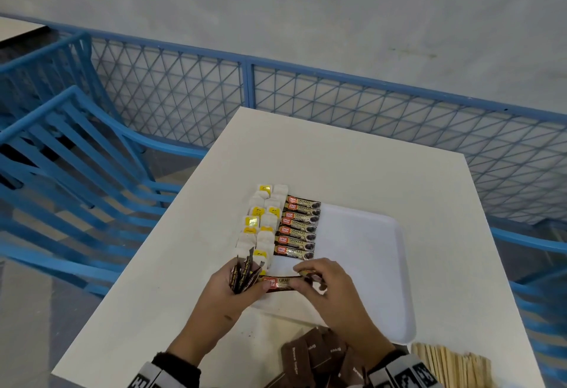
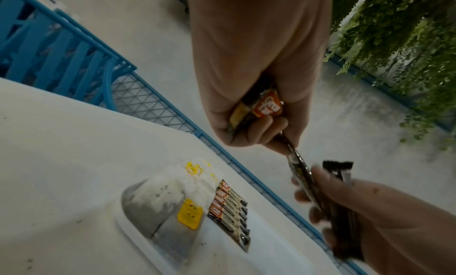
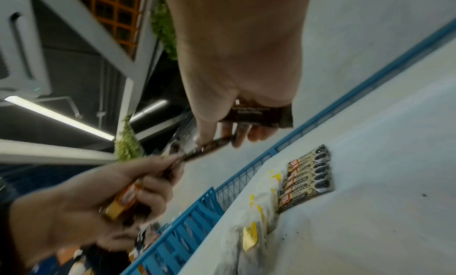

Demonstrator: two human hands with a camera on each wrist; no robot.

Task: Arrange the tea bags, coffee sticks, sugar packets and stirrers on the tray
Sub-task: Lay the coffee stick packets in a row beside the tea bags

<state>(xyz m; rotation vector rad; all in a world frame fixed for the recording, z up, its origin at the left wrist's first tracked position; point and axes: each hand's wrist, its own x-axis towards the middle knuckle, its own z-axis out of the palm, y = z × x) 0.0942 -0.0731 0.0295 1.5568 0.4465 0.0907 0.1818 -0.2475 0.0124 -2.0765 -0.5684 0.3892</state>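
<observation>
Fingers (image 1: pixel 302 274) of your right hand (image 1: pixel 334 292) pinch one stick (image 1: pixel 280 284) above the tray (image 1: pixel 383 265); your left hand (image 1: pixel 227 292) clamps a bundle (image 1: pixel 242 274) and that stick's end.

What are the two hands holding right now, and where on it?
The left hand grips a bunch of coffee sticks around their lower ends. Both hands hold a single coffee stick over the tray, the right hand pinching its right end.

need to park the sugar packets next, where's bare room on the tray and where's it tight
Free: the tray floor right of the coffee stick row, out to its right rim, and the table beyond the tray. Crowded: the tray's left edge, packed with tea bags, and the near edge, where both hands hold sticks above the sugar packets and stirrers.
</observation>
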